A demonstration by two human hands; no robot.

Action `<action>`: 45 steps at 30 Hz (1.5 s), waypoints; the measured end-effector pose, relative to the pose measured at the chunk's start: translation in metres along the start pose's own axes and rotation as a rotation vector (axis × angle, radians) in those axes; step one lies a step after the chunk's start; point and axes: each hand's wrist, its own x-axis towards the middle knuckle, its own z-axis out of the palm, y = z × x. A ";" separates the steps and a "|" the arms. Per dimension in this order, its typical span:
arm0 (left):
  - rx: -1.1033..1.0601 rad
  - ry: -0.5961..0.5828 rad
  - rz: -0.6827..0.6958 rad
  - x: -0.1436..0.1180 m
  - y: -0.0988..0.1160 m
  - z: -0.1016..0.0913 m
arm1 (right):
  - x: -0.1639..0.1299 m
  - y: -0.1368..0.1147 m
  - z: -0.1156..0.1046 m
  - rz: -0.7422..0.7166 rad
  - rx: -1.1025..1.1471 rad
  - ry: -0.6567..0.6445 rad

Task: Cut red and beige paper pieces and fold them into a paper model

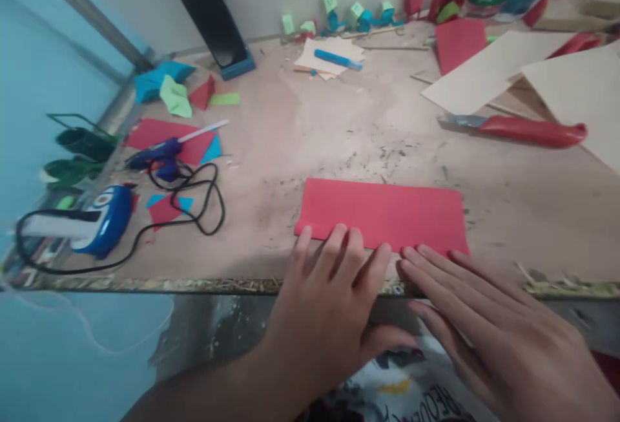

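Observation:
A red rectangle of folded paper (382, 212) lies flat on the wooden table (300, 137), close to its near edge. My left hand (329, 305) rests with its fingertips pressing on the paper's near left edge. Beside it, my right hand (489, 325) lies flat with fingers stretched out, the tips touching the paper's near right edge. Neither hand grips anything.
A blue glue gun (162, 154) with a black cord sits at the left, above a blue-and-white device (97, 221). A red-handled cutter (523, 130) and cream sheets (489, 70) lie at the right. Paper scraps, small folded figures and a blue marker (338, 59) sit at the back.

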 end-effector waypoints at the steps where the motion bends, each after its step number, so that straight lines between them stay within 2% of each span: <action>1: -0.022 -0.007 -0.007 -0.002 -0.003 0.000 | -0.001 0.002 0.001 0.002 0.006 0.002; 9: -0.145 -0.141 -0.042 -0.025 -0.041 -0.011 | 0.002 0.003 0.002 -0.001 -0.003 0.016; 14: -0.158 -0.210 -0.031 -0.033 -0.057 -0.019 | 0.001 0.002 -0.001 0.026 0.031 -0.008; 17: -0.166 -0.152 -0.034 -0.029 -0.065 -0.020 | 0.002 0.005 -0.004 0.057 0.090 0.011; 21: -0.097 0.032 0.103 -0.008 -0.081 -0.015 | 0.015 0.014 -0.008 0.052 0.231 0.016; 26: 0.018 0.017 0.382 0.023 -0.100 -0.015 | 0.034 0.030 -0.006 -0.011 0.144 -0.010; 28: 0.030 0.024 0.443 0.031 -0.105 -0.019 | 0.042 0.036 -0.007 -0.033 0.106 -0.018; 32: -0.108 0.001 0.372 0.043 -0.110 -0.026 | 0.058 0.046 -0.017 -0.101 0.021 -0.074; 35: -0.233 -0.014 0.338 0.046 -0.113 -0.022 | 0.063 0.052 -0.021 -0.110 0.040 -0.152; 39: -0.355 -0.016 0.259 0.046 -0.116 -0.008 | 0.058 0.056 -0.015 -0.042 0.122 -0.146; 45: -0.585 -0.134 0.115 0.046 -0.119 -0.003 | 0.056 0.055 -0.009 0.101 0.220 -0.147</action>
